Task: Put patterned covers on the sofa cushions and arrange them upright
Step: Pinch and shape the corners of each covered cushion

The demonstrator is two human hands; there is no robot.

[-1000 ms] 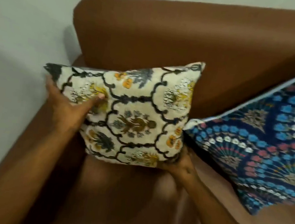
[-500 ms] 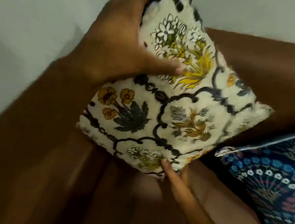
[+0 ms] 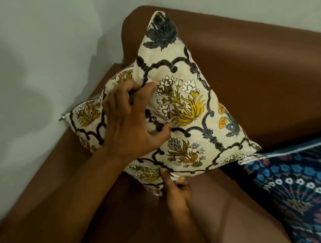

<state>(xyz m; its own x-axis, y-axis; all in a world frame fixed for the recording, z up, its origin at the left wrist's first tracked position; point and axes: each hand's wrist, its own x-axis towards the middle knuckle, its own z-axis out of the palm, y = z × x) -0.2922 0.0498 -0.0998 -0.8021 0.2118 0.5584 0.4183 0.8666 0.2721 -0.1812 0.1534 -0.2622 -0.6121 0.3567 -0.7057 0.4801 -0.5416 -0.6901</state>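
A cream cushion point(image 3: 193, 113) with yellow flowers and a black lattice print stands on one corner in the sofa's left corner, leaning against the backrest. My left hand point(image 3: 133, 124) grips its left side, fingers curled over the edge and thumb pressed on the front. My right hand point(image 3: 176, 188) pinches the cushion's bottom corner from below. A second cream floral cushion point(image 3: 88, 112) lies partly hidden behind the first, on the armrest. A dark blue cushion point(image 3: 299, 188) with a peacock-fan pattern leans against the backrest on the right.
The brown sofa point(image 3: 262, 73) fills the view, with its backrest across the top, an armrest on the left and the seat below. A pale grey wall point(image 3: 31, 65) stands directly left of the armrest and behind the sofa.
The cream cushion has been turned from lying wide to standing on a corner, and lowered against the backrest. My left hand slid from its top corner to its left side.
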